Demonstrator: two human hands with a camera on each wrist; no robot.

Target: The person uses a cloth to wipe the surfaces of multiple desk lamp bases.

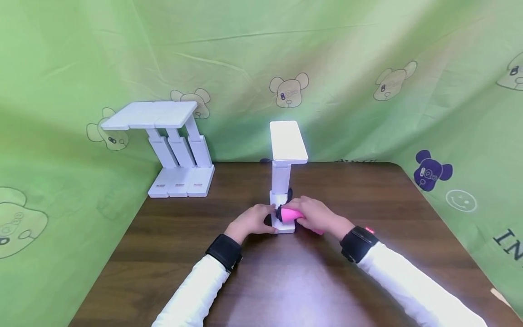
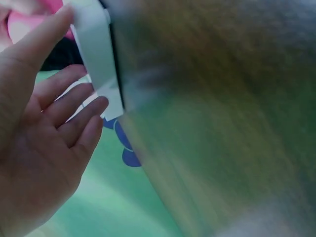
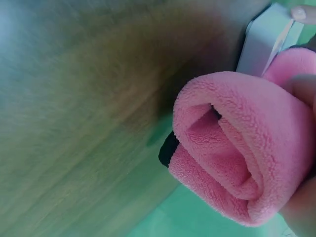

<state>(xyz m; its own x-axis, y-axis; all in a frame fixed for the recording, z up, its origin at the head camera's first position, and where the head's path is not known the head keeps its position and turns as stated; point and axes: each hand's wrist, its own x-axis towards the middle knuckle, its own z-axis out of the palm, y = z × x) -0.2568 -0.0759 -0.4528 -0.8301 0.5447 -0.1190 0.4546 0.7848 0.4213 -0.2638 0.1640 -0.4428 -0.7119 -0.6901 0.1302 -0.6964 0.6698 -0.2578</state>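
A white desk lamp [image 1: 287, 141] stands at the middle of the table, its flat head above a folding stem. My left hand [image 1: 255, 220] holds the left side of the lamp base [image 2: 98, 54], thumb at its front end and fingers along the edge. In my right hand [image 1: 316, 213] is a folded pink plush cloth [image 1: 291, 215] with black trim, gripped from the right and laid across the base. The right wrist view shows the cloth's rolled end close up, with a corner of the base beyond it. Most of the right fingers are hidden by the cloth.
Three similar white lamps [image 1: 180, 179] stand side by side at the table's back left. A green curtain [image 1: 339, 50] with printed bears hangs behind and on both sides of the dark wooden table [image 1: 171, 263].
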